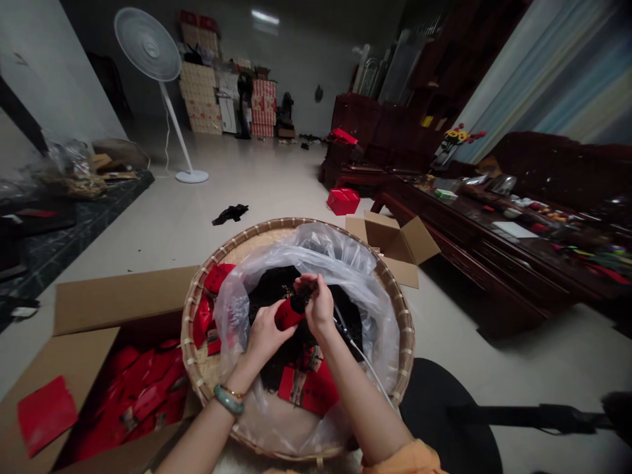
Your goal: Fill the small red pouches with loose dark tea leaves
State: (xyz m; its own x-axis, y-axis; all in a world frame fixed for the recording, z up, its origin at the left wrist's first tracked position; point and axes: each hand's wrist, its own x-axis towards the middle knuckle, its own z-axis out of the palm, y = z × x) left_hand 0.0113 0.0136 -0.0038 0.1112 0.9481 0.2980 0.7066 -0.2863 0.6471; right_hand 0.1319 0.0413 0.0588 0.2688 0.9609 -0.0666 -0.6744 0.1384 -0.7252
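Tiled floor, well ahead of the hands: we list a white pedestal fan [148, 45] and stacked printed cartons [200, 99] by the far wall. To the right of the hands stands a dark wooden table [474, 243] crowded with small items, with an open carton [395, 240] near its end.

Directly beneath the hands, we record a round woven bamboo tray [186, 322] carrying a clear plastic bag [340, 257] heaped with dark crumbly leaf [269, 293], probably tea. Above the heap, we enter one red packet [289, 314], tilted, with dark leaf at its upper end. The left hand [264, 339] is closed around its body, and the right hand [318, 306] pinches its upper end.

Left of the hands, we count more red packets [212, 309] on the tray beside the bag and a cardboard box [133, 395] filled with others. A thin white cord [368, 362] runs past the right wrist across the bag.

Risks, in our judgement: a slip of the pinch could tip leaf from the tilted packet onto the packets nearby or over the tray's rim. The cord could snag the right arm and jerk the packet. Slack plastic could slide inward and cover the heap.
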